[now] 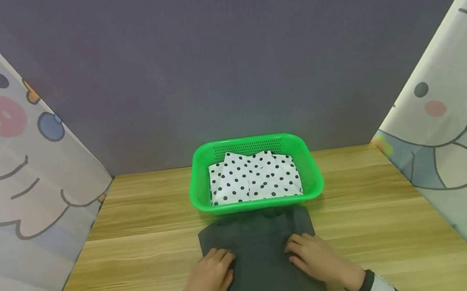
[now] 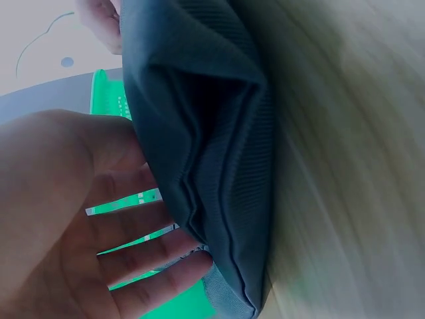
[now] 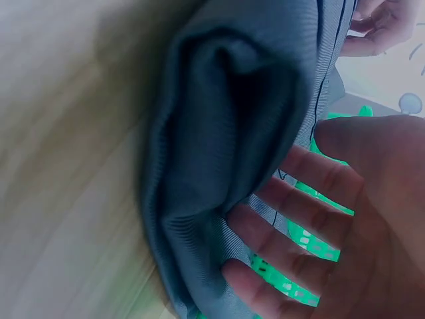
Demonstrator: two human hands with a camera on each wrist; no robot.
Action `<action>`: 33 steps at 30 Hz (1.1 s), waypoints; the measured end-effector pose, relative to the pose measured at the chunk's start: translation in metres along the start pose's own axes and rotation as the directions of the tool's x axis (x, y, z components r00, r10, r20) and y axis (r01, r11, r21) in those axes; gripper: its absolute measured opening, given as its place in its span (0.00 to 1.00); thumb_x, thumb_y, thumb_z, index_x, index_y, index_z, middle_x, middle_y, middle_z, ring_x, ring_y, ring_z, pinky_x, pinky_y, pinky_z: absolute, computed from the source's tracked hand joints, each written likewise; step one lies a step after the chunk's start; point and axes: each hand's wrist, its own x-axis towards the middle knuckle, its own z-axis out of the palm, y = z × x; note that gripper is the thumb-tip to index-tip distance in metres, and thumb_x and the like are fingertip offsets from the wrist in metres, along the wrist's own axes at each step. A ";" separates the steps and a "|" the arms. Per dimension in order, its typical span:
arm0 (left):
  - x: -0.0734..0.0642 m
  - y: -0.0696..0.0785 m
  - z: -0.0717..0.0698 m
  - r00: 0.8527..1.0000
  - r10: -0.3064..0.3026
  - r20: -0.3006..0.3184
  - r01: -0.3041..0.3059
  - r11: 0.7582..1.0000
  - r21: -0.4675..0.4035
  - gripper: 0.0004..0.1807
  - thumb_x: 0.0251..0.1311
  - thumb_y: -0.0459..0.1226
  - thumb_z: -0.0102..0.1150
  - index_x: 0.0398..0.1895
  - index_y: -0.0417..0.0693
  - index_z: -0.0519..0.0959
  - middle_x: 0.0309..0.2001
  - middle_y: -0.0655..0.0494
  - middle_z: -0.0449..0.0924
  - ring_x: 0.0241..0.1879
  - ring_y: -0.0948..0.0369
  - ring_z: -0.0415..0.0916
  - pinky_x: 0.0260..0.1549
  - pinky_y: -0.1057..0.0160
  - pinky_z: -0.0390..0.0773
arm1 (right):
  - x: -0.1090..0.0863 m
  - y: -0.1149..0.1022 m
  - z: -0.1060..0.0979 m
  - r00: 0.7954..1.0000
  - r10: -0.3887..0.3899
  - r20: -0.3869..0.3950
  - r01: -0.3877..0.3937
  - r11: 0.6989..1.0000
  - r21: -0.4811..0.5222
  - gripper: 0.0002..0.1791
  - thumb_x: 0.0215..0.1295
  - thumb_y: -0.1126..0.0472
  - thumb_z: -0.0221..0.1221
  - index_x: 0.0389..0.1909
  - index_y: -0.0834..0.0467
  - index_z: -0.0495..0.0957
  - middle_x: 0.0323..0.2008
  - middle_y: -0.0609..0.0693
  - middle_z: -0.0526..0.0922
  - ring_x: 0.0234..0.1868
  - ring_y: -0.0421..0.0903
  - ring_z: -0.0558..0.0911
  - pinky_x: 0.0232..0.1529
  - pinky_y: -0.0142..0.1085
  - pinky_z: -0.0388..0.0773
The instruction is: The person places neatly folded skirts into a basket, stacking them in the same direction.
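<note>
A dark grey folded piece of clothing (image 1: 270, 275) lies flat on the table in front of the basket. On its left side rests my left hand (image 1: 211, 277), fingers loosely extended over the fabric. My right hand (image 1: 317, 258) touches the right side in much the same way. In the left wrist view, the folded layers of the garment (image 2: 199, 133) gape at the side, and the fingers of the left hand (image 2: 73, 193) lie against its top. The right wrist view shows a thick rolled fold (image 3: 232, 153) beside the spread fingers of the right hand (image 3: 358, 219).
Just behind the garment stands a green plastic basket (image 1: 262, 204) holding folded white cloth with black dots (image 1: 242, 180). The wooden table (image 1: 142, 252) meets a grey panel (image 1: 233, 68) at the back. Cartoon-printed sheets (image 1: 5, 190) flank both sides.
</note>
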 end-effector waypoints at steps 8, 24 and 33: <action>0.008 0.006 0.003 0.999 0.017 0.033 -0.017 1.000 -0.001 0.15 0.55 0.41 0.60 0.44 0.46 0.79 0.46 0.52 0.78 0.45 0.57 0.75 0.44 0.61 0.77 | -0.007 0.007 -0.002 1.000 0.019 -0.023 -0.020 0.999 -0.029 0.09 0.58 0.56 0.60 0.40 0.52 0.78 0.39 0.42 0.77 0.35 0.39 0.75 0.32 0.35 0.74; 0.012 0.007 0.003 0.998 0.050 -0.048 -0.046 0.995 0.087 0.15 0.50 0.42 0.65 0.40 0.47 0.79 0.39 0.54 0.75 0.36 0.59 0.74 0.35 0.63 0.76 | -0.012 0.010 0.000 0.993 0.023 -0.114 -0.034 0.995 -0.093 0.12 0.54 0.56 0.64 0.39 0.52 0.78 0.36 0.43 0.73 0.31 0.37 0.72 0.29 0.32 0.72; 0.017 -0.010 0.000 0.992 0.029 -0.124 -0.004 0.979 0.202 0.18 0.45 0.46 0.68 0.36 0.46 0.79 0.32 0.54 0.72 0.29 0.59 0.71 0.26 0.63 0.74 | -0.012 0.016 0.000 0.979 0.109 -0.171 -0.143 0.969 -0.201 0.16 0.51 0.55 0.66 0.40 0.56 0.78 0.32 0.46 0.71 0.29 0.41 0.73 0.24 0.32 0.69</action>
